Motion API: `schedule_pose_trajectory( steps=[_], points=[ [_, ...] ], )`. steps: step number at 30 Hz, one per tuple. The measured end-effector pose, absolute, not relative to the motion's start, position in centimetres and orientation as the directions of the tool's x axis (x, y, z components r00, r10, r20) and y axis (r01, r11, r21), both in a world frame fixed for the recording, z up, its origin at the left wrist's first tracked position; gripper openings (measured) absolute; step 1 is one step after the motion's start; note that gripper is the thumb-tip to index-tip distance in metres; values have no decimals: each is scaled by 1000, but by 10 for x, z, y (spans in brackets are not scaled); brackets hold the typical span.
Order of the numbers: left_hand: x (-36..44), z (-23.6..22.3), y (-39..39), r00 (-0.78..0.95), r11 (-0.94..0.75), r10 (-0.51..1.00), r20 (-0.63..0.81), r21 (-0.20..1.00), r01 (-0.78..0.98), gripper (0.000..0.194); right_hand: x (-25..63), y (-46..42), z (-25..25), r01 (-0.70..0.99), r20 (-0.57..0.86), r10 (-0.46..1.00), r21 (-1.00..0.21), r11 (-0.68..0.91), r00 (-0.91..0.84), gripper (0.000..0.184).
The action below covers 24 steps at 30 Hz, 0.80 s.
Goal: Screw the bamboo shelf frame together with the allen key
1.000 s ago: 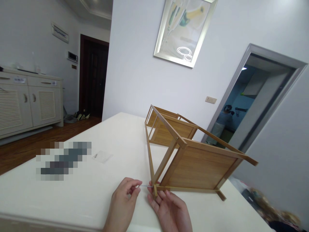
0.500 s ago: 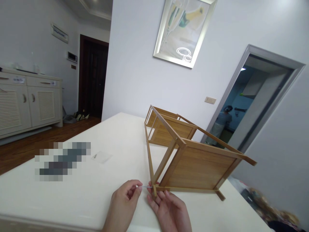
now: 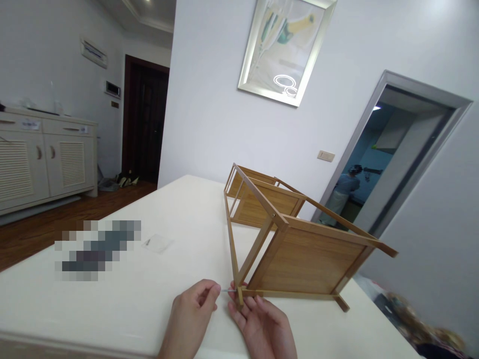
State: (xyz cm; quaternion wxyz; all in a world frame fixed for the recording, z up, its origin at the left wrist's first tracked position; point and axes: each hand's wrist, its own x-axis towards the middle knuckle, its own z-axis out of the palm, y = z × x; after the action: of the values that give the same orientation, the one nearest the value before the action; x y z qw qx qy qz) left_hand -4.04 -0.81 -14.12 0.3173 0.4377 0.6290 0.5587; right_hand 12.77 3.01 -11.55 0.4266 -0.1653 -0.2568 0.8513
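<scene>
A bamboo shelf rack [image 3: 299,249] lies on its side on a white table [image 3: 149,279]. My left hand [image 3: 192,314] pinches a thin metal tool [image 3: 226,289] whose tip meets the rack's near bottom corner post. My right hand [image 3: 262,326] rests below that corner, with its fingers touching and steadying the post's foot. A small clear plastic bag [image 3: 157,243] with a bit of hardware lies on the table to the left.
A blurred-out patch [image 3: 97,249] lies on the table's left part. A white cabinet [image 3: 45,159] stands at the left wall, a dark door [image 3: 144,119] behind it. Through an open doorway [image 3: 392,164] on the right, another person [image 3: 342,192] stands far off.
Almost nothing has changed. My left hand has crept slightly right towards the corner post while it works the thin tool. The rack and my right hand stay in place.
</scene>
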Motion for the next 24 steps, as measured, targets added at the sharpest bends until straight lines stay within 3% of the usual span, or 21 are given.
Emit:
schedule_pose_trajectory(
  steps=[5, 10, 16, 24],
  points=[
    [-40, -149, -6, -425, -140, 889, 172, 984, 107, 33, 128, 30, -115, -635, -60, 809, -586, -503, -585, 25],
    [-38, -152, -4, -468, -160, 874, 128, 987, -28, 58, 128, 29, -115, -640, -63, 809, -577, -507, -585, 25],
    [-37, -155, -4, -426, -203, 887, 177, 979, -17, 34, 128, 30, -114, -643, -59, 808, -573, -508, -586, 21],
    [-37, -161, -4, -444, -210, 877, 186, 978, -5, 33, 127, 27, -113, -650, -70, 820, -572, -500, -568, 15]
  ],
)
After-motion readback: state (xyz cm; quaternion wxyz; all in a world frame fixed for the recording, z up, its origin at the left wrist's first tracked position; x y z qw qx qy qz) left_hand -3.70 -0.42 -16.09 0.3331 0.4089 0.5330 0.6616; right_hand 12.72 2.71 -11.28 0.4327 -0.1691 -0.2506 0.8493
